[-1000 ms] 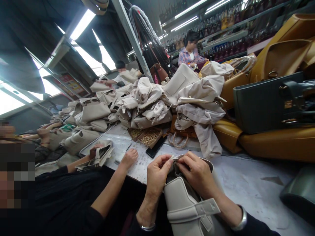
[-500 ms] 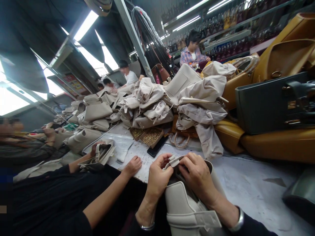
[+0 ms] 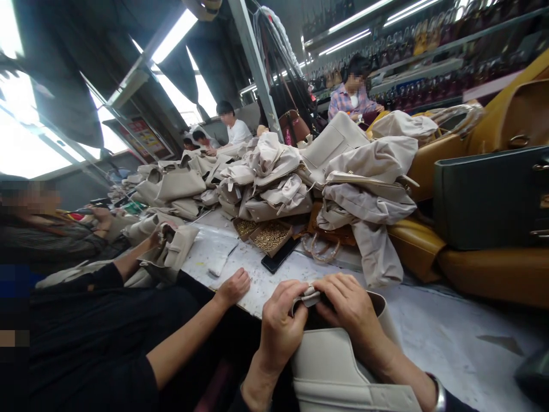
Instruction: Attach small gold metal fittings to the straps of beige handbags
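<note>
A beige leather handbag (image 3: 330,366) stands in front of me at the table's near edge, its mouth towards the table. My left hand (image 3: 281,323) and my right hand (image 3: 349,306) both pinch a small beige strap tab (image 3: 309,296) at the bag's top rim. The fingers of both hands are curled tight around that tab. My wrists rest against the bag's front panel, with a bracelet showing on the right wrist.
A co-worker's arm in black (image 3: 189,337) lies just left of my hands, that hand (image 3: 234,286) on the white table (image 3: 429,326). Trays of gold hardware (image 3: 270,236), a phone (image 3: 281,256), a heap of beige bags (image 3: 300,171), tan and dark green bags (image 3: 489,194) crowd the table.
My hands stay pinched on the strap tab and have worked it lower against the bag's rim. The view has shifted, so everything sits further right and lower. The co-worker's left hand lifted a bag.
</note>
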Motion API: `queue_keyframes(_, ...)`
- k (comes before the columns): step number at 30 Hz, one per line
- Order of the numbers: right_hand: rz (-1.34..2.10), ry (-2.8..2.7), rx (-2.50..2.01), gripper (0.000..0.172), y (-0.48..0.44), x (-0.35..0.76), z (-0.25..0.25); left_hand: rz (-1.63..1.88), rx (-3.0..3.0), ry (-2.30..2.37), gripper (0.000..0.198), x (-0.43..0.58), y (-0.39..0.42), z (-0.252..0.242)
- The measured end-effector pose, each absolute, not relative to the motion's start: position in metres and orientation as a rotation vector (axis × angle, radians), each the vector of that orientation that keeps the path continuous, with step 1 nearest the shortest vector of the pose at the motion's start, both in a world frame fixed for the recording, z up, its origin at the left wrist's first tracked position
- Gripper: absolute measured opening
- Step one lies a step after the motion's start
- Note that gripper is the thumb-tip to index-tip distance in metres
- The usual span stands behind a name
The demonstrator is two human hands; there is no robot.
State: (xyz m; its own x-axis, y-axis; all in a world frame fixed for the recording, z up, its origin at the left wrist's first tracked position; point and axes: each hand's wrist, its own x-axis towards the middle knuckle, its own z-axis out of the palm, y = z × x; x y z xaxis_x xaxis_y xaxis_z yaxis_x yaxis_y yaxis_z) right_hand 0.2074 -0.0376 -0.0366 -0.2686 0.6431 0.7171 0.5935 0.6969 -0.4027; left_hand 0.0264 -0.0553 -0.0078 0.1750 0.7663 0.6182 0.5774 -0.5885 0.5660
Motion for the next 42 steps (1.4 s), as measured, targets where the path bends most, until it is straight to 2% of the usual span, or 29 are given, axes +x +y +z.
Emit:
queue_keyframes(9, -0.042, -1.972, -0.852, 0.02, -0.055, 0.201, -0.039, 1.459, 2.412, 1.163, 0.052, 0.014, -0.072, -0.013)
queue_keyframes(17, -0.076, -1.898, -0.733, 0.025, -0.069, 0.198, -0.029, 1.598, 2.567, 1.114, 0.024, 0.017, -0.093, -0.015)
queue_keyframes(23, -0.112, -1.914, -0.695, 0.014, -0.076, 0.201, -0.031, 1.652, 2.517, 0.95, 0.024, 0.013, -0.092, -0.014)
queue_keyframes(34, -0.057, -1.944, -0.682, 0.015, -0.068, 0.193, -0.025, 1.639, 2.504, 0.992, 0.03, 0.008, -0.087, -0.018)
queue_keyframes(42, -0.081, -1.929, -0.702, 0.022, -0.053, 0.189, -0.021, 1.608, 2.417, 1.03, 0.032, 0.011, -0.078, -0.017)
